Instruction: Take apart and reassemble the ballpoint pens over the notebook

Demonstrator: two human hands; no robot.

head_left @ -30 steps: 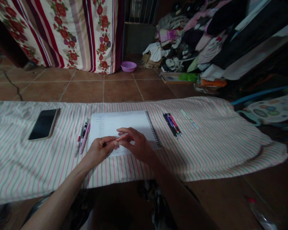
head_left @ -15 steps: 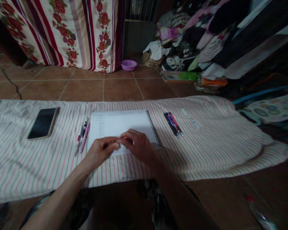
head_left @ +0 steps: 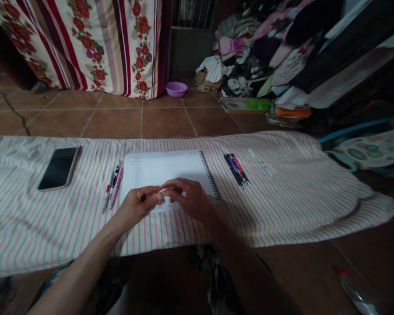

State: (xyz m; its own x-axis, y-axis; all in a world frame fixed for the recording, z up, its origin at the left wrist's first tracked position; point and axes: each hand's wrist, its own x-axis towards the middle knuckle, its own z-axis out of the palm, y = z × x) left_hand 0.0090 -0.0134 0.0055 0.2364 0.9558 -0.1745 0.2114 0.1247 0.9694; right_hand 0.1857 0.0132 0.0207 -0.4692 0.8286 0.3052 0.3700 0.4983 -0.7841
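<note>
Over the lower part of an open spiral notebook (head_left: 170,168), my two hands meet around a slim, copper-pink pen (head_left: 165,190). My left hand (head_left: 138,204) pinches one end between thumb and fingers. At the other end, the fingers of my right hand (head_left: 189,195) are closed around the pen, hiding its tip. Left of the notebook lie several pens, one of them a pink pen (head_left: 116,189). To its right is a group of dark, purple and red pens (head_left: 237,170), and beyond them a pale pen (head_left: 260,162) lies alone.
A striped cloth (head_left: 302,192) covers the low table. A phone (head_left: 59,169) lies at the left. On the tiled floor beyond stands a purple basin (head_left: 176,89) near a floral curtain (head_left: 111,48). Piled clothes (head_left: 239,48) fill the back right. A bottle (head_left: 354,291) lies at lower right.
My right fingers have shifted slightly on the pen and opened a small gap between the hands, so more of its copper-pink barrel shows. The other things have stayed in place.
</note>
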